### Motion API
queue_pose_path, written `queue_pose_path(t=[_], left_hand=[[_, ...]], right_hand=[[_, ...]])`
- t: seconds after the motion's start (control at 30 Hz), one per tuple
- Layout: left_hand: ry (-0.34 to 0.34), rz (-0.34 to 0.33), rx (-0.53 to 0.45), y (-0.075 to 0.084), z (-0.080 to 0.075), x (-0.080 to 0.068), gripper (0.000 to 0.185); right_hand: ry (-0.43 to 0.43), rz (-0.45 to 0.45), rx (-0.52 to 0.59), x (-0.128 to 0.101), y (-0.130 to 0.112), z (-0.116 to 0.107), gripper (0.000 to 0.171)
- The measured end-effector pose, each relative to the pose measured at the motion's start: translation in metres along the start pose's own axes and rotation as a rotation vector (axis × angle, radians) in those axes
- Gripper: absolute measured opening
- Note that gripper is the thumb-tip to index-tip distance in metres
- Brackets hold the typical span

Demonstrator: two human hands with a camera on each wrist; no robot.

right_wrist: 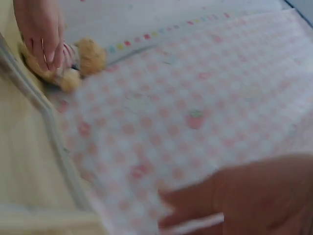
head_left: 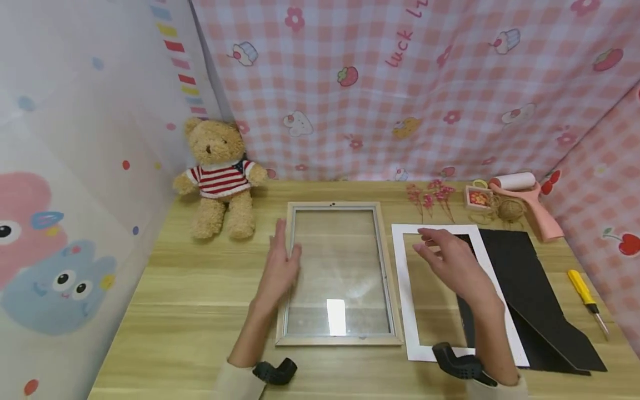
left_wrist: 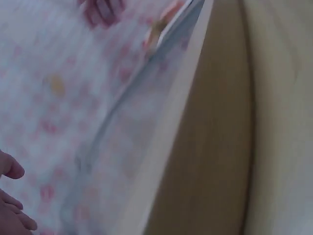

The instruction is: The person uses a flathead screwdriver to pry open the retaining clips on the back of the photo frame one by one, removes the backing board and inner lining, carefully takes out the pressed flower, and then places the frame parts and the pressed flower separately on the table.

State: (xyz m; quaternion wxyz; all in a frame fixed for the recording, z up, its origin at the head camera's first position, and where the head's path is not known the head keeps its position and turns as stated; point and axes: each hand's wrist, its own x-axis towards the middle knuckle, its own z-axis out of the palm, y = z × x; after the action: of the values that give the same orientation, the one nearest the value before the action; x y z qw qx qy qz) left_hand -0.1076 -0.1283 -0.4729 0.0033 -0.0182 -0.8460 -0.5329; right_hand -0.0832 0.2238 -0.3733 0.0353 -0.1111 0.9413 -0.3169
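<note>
Wooden picture frame point(head_left: 339, 275) lies flat on the worktop point(head_left: 190, 289), glass up, centre of scene. Left hand point(head_left: 281, 266) rests against the frame's left rail, fingers straight and together, gripping nothing. Right hand point(head_left: 452, 261) hovers above the white mat board point(head_left: 411, 311), which lies just right of the frame; fingers loosely spread, holding nothing, and contact with the mat can't be told. Black backing board point(head_left: 530, 289) lies right of the mat, partly under it. Further right, a yellow screwdriver point(head_left: 582, 289); far right corner has a pink roller point(head_left: 530, 194), a twine ball point(head_left: 510, 209) and dried pink flowers point(head_left: 430, 197). Teddy bear point(head_left: 220, 178) sits far left. Wrist views are blurred, showing only frame edge and glass reflections. Looks like the step is steadying the frame while going for the mat; next move likely calls for pinching a mat edge and lining it up over the glass opening.
</note>
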Motion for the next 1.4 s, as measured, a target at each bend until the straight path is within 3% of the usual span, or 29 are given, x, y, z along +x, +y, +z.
queue_pose_path(t=[0.07,0.17,0.3,0.47,0.63,0.77,0.97,1.07,1.23,1.4], left_hand=[[-0.005,-0.056,0.032,-0.012,-0.014,0.005,0.076],[-0.057,-0.098,0.071,-0.027,-0.022,0.010,0.075],[-0.128,-0.099,0.091,-0.041,-0.020,0.013,0.073],[-0.110,-0.009,0.109,-0.046,-0.017,0.015,0.068],[-0.115,0.129,0.217,-0.046,-0.017,0.016,0.066],[-0.081,0.174,0.266,-0.045,-0.015,0.018,0.063],[-0.016,0.251,0.291,-0.044,-0.013,0.016,0.057],[0.007,0.272,0.307,-0.052,-0.013,0.019,0.057],[0.050,0.270,0.232,-0.059,-0.013,0.021,0.057],[0.036,0.113,-0.032,-0.039,-0.017,0.015,0.058]], right_hand=[[-0.077,0.048,-0.023,0.011,-0.001,0.012,0.051],[-0.170,0.116,-0.044,0.023,0.001,0.030,0.057],[-0.187,0.140,-0.027,0.033,0.009,0.053,0.058],[-0.117,0.072,-0.001,0.040,0.025,0.075,0.057],[-0.100,0.071,0.030,0.044,0.028,0.082,0.062],[-0.124,0.092,0.063,0.047,0.025,0.082,0.066],[-0.069,0.002,0.054,0.050,0.040,0.094,0.065],[-0.092,0.036,0.057,0.049,0.032,0.092,0.065],[-0.122,0.081,0.048,0.048,0.021,0.087,0.065],[-0.131,0.074,0.054,0.048,0.021,0.086,0.065]])
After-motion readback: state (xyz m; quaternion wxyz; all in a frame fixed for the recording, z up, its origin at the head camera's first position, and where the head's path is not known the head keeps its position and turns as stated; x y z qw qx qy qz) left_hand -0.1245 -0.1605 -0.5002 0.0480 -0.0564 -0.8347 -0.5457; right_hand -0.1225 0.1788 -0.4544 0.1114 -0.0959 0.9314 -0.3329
